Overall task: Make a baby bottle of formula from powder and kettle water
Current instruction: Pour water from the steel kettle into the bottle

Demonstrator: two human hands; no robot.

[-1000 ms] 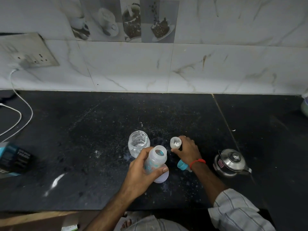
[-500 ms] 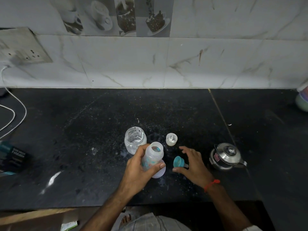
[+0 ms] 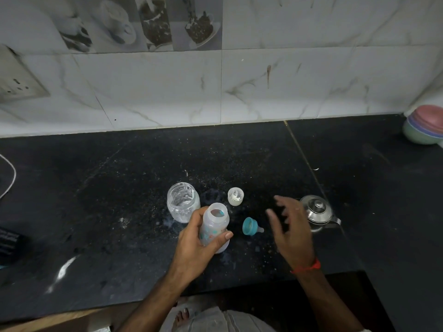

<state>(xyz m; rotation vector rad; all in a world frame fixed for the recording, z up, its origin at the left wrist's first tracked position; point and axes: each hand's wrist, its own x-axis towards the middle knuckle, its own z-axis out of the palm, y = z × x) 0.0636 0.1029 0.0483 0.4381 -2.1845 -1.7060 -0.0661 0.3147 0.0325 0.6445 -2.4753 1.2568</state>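
My left hand (image 3: 194,245) grips an open, printed baby bottle (image 3: 214,224) standing on the black counter (image 3: 119,212). Just behind it stands a clear glass jar (image 3: 182,205) with white powder residue. A small white cap (image 3: 235,196) sits upright behind the bottle. The teal nipple ring (image 3: 250,226) lies on its side between my hands. My right hand (image 3: 291,226), fingers spread and holding nothing, hovers blurred between the nipple ring and a small steel kettle (image 3: 317,210) at the right.
Stacked coloured bowls (image 3: 425,128) sit at the far right by the tiled wall. A white cable (image 3: 10,178) and a dark box (image 3: 9,245) lie at the left edge. White powder smears mark the counter's front left. The counter's front edge runs just below my wrists.
My right hand set the white cap down, touched the teal nipple ring, then let go and moved right toward the kettle. The left hand kept holding the bottle.
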